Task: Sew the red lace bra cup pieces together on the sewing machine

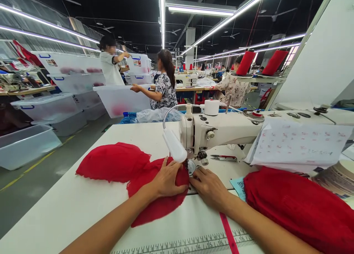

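Two rounded pieces of red fabric (pixel 155 209) lie joined on the white sewing table, one directly left of the needle area and the other (pixel 113 162) farther left. My left hand (pixel 167 178) rests on the nearer piece, thumb and fingers apart, pressing it down. Close to the presser foot of the sewing machine (pixel 224 127), my right hand (pixel 208 184) has its fingers bent together at the fabric's right edge; what they pinch is hidden. A narrow red strip (pixel 229 233) runs out from beneath my right forearm. The white lamp head (pixel 174 145) partly covers the needle.
A red fabric heap (pixel 298 206), tweezers-like snips (pixel 224 157) and a marked paper sheet (pixel 301 141) lie to the right. A printed ruler (pixel 179 246) runs along the front. Beyond the table, two people handle a translucent bin (pixel 121 99) beside stacked bins.
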The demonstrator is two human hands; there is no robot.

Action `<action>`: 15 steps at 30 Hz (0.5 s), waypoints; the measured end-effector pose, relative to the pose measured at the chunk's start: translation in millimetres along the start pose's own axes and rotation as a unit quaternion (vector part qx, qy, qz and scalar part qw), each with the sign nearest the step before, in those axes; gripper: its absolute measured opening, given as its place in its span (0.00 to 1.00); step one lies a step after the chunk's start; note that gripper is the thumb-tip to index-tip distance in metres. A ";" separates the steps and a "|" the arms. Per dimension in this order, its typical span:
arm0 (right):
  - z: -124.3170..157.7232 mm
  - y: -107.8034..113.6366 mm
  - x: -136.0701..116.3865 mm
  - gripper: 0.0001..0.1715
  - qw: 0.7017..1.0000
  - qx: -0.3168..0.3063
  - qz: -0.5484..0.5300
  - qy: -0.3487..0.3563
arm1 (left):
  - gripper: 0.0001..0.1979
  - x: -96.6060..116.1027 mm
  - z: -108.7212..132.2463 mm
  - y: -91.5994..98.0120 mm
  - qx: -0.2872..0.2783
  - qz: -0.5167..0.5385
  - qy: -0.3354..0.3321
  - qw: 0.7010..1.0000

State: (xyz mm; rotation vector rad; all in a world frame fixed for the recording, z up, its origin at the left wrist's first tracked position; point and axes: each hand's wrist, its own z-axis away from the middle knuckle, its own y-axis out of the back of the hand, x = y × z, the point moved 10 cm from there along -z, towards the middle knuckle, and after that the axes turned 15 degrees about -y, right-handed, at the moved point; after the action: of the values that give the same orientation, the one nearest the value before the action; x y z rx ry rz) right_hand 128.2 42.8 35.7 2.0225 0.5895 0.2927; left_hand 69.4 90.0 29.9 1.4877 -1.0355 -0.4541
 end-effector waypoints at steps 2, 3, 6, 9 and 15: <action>0.5 1.5 -0.3 0.11 1.000 0.005 -0.006 0.001 | 0.21 3.3 4.8 7.6 0.019 -0.004 -0.007 1.000; 0.8 2.6 -0.5 0.11 1.000 0.008 -0.010 0.002 | 0.21 3.2 9.4 14.4 0.037 -0.011 -0.004 0.999; 2.0 6.1 -1.1 0.12 1.000 0.008 -0.029 0.006 | 0.19 -9.5 34.2 44.8 0.111 -0.069 0.067 0.989; 3.2 9.9 -0.8 0.14 0.999 0.011 -0.051 0.004 | 0.17 -31.2 64.8 64.2 0.101 -0.137 0.197 0.965; 8.5 13.6 -3.2 0.16 0.998 0.040 -0.050 0.016 | 0.08 -44.9 81.9 61.8 0.032 -0.133 0.281 0.950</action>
State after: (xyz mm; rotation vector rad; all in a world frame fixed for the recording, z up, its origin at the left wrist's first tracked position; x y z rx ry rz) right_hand 133.1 29.2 43.4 2.0609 0.7310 0.2450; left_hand -39.0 84.4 57.4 1.6880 -0.4042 -0.1600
